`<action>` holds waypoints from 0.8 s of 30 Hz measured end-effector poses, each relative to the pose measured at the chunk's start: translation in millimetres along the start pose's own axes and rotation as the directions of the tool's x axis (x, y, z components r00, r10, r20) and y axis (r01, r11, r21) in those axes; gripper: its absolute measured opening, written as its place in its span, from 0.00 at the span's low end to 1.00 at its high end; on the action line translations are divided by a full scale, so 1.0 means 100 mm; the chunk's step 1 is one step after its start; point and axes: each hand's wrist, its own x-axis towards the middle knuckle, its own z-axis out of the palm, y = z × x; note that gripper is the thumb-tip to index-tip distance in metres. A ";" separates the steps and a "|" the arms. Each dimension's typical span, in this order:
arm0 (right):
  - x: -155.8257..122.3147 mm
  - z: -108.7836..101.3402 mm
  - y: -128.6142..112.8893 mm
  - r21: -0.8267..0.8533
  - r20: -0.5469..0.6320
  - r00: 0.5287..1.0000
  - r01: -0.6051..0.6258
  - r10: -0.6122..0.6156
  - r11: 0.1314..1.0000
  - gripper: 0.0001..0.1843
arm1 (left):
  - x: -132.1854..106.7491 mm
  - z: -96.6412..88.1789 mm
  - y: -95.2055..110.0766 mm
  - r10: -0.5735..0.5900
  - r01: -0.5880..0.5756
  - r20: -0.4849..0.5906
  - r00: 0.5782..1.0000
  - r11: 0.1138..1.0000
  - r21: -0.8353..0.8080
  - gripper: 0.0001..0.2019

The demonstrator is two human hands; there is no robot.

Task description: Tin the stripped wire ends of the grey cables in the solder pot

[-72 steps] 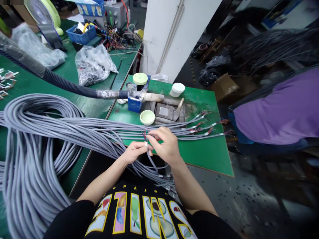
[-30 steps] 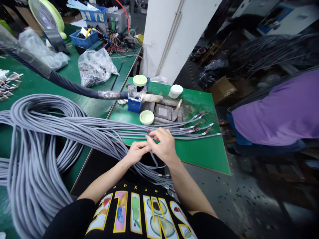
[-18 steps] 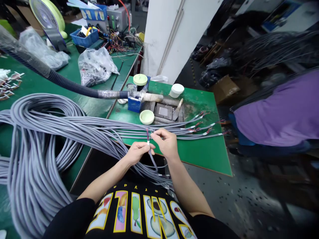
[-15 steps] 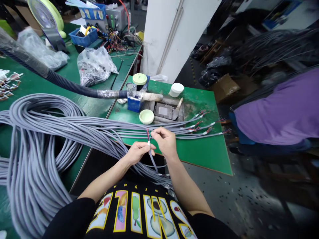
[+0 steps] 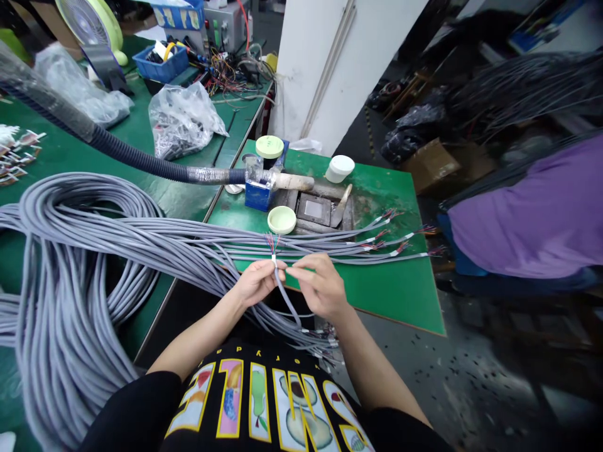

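My left hand (image 5: 257, 282) pinches the end of a grey cable (image 5: 284, 297) just below its white collar, and the thin coloured wires (image 5: 272, 242) fan upward from it. My right hand (image 5: 319, 285) sits right beside it, thumb and forefinger pressed together and touching the cable below the collar. The cable runs down toward my lap. A big bundle of grey cables (image 5: 89, 251) lies across the green tables. Several cable ends with stripped coloured wires (image 5: 389, 238) lie in a row beyond my hands.
A dark corrugated hose (image 5: 117, 154) reaches to a blue box (image 5: 258, 193) by a metal solder pot (image 5: 315, 209). A green lid (image 5: 281, 220), a white jar (image 5: 340, 168) and plastic bags (image 5: 181, 122) stand nearby. A person in purple (image 5: 527, 213) is at the right.
My right hand has dropped from the wire tips to the cable below the white collar. The cable end has shifted slightly left, and its wires now stand free.
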 end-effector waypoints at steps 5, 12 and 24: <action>-0.06 0.04 -0.01 -0.115 0.223 0.971 0.111 -0.083 0.987 0.15 | 0.04 0.06 0.06 0.002 -0.003 -0.012 1.000 0.999 -0.048 0.17; 0.26 -0.09 0.23 -0.066 -0.166 0.984 -0.070 0.059 0.995 0.12 | -0.09 0.18 0.22 0.331 -0.313 -0.006 0.944 0.897 0.312 0.17; 0.84 -0.04 0.83 -0.063 -0.191 0.937 -0.309 0.292 0.949 0.15 | -0.19 0.09 0.08 0.244 -0.626 0.576 0.780 0.285 0.726 0.15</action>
